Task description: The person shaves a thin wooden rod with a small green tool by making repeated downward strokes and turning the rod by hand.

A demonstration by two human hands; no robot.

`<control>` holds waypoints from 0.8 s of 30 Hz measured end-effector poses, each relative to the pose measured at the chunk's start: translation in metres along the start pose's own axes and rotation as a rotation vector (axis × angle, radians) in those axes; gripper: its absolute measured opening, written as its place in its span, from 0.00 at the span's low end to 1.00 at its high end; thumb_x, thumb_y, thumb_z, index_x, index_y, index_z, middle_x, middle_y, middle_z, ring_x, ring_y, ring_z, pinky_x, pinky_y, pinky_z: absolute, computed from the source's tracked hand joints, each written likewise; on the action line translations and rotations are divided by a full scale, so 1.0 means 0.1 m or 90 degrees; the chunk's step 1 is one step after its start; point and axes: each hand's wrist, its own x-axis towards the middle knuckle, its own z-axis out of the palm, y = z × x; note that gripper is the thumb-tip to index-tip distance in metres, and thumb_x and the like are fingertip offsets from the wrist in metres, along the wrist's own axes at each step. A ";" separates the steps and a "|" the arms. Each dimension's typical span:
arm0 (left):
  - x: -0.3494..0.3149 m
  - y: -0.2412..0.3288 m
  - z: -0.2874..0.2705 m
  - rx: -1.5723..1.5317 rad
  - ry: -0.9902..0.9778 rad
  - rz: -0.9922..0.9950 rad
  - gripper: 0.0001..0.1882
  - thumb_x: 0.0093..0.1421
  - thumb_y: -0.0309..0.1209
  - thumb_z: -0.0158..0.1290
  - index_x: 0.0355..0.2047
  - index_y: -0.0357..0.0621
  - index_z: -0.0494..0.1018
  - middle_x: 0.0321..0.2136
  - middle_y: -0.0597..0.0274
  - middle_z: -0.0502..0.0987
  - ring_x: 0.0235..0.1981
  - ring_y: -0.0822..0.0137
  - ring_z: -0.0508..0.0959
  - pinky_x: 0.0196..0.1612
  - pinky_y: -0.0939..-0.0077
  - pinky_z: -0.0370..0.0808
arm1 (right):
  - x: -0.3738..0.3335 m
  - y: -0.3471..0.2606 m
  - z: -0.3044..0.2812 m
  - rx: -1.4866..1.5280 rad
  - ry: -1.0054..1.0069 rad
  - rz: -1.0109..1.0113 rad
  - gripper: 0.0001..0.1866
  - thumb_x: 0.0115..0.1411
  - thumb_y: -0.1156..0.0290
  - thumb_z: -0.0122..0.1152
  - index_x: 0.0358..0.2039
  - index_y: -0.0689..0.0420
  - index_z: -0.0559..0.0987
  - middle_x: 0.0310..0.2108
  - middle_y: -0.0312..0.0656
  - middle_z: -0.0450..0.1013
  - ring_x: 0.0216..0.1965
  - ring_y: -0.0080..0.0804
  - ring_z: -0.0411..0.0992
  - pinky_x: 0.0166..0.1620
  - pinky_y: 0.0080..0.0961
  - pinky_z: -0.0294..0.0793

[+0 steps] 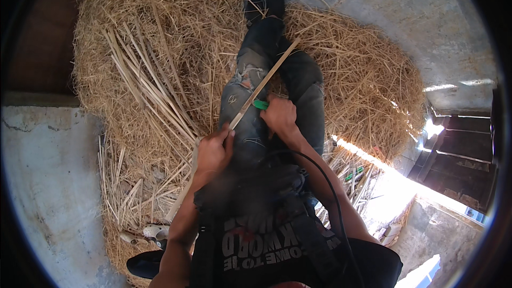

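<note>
A long, pale strip, which looks like split bamboo [278, 65], lies slantwise over my legs, its far end pointing up and to the right. My left hand [214, 149] is closed around its nearer part, thumb and fingers pinching it above my thigh. Against the strip, just beyond the left hand, my right hand [280, 113] is wrapped around a green-handled tool [261, 104]. The tool's working edge is hidden or too small to make out. Another pale length shows beside my left forearm; I cannot tell whether it belongs to the same strip.
Heaped straw [197, 32] lies around my outstretched legs. Several long pale strips [144, 88] rest on it at the left. Walls stand on both sides, with a dark slatted panel [458, 146] at the right. A black cable [332, 181] crosses my right arm.
</note>
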 end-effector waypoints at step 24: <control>0.03 -0.06 0.05 -0.187 -0.035 -0.163 0.17 0.70 0.32 0.58 0.54 0.33 0.80 0.45 0.37 0.83 0.47 0.50 0.86 0.50 0.68 0.80 | 0.17 0.14 -0.33 0.225 -0.083 -0.206 0.15 0.50 0.62 0.69 0.34 0.59 0.81 0.33 0.56 0.79 0.40 0.58 0.79 0.42 0.52 0.77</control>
